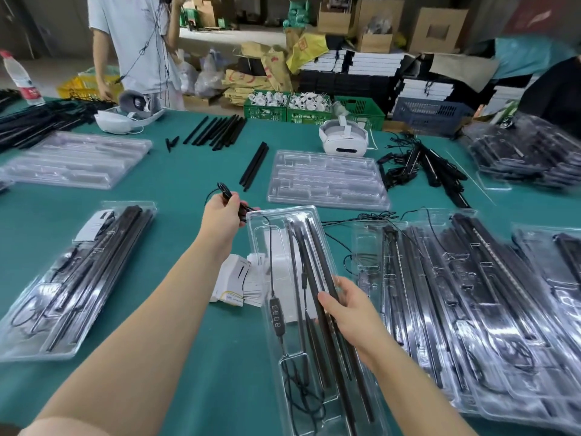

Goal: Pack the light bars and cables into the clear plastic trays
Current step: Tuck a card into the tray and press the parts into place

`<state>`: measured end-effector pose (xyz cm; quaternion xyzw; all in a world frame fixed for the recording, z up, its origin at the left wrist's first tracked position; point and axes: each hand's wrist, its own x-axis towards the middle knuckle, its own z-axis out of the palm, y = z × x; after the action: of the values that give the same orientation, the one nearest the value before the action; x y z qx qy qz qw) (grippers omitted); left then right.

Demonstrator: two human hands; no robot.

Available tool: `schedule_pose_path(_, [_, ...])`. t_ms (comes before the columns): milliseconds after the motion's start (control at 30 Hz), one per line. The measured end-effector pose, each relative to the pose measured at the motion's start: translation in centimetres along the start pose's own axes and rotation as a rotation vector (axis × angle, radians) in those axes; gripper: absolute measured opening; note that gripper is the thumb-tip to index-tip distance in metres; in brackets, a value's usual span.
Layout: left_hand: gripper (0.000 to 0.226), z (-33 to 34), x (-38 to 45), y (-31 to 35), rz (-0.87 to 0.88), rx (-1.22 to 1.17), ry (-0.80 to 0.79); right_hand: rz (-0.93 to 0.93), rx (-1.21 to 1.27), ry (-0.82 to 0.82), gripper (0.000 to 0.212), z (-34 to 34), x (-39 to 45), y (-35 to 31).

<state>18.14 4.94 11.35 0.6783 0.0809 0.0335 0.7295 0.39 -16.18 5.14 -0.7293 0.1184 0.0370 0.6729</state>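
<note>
Fingers of my right hand (349, 313) wrap around a bundle of black light bars (317, 297), pinching them against the clear plastic tray (261, 221) that lies lengthwise on the green counter (176, 190) in front of me. Just beside those fingers, toward my left, a black cable (268, 247) runs down the tray's side channel to an inline button controller (275, 313), then coils loosely in the compartment nearest me. My left hand (224, 215) hovers at the tray's far corner, its fingers pressed together on the cable's looped end (224, 191), which rises above my knuckles. Below that wrist, a stack of white cards (240, 283) lies on the counter, touching the tray's edge. Beyond my left fingers sit 2 loose black bars (254, 166) and an empty tray (327, 179). Outward from my right fingers, filled trays (471, 297) overlap each other; another filled tray (78, 278) lies well apart on the other side.
</note>
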Motion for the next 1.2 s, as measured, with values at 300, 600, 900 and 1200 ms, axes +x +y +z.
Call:
schedule_pose_path(300, [0.033,-0.8,0.1,-0.6,-0.009,-0.065,-0.249,0.008,-0.007,0.074,0.061,-0.1,0.5,0.4])
schedule_pose_path(600, [0.028,-2.0,1.0,0.9,-0.171,-0.091,-0.456,0.043,0.116,0.029,0.067,-0.7,0.0,0.3])
schedule_pose_path(900, [0.013,-3.1,1.5,2.1,0.011,0.078,-0.563,0.008,0.08,0.013,0.062,-0.6,0.1,0.3])
schedule_pose_path(1200, [0.025,-4.2,1.7,3.1,0.213,0.565,-0.624,0.022,0.009,0.014,0.058,-0.4,0.0,0.3])
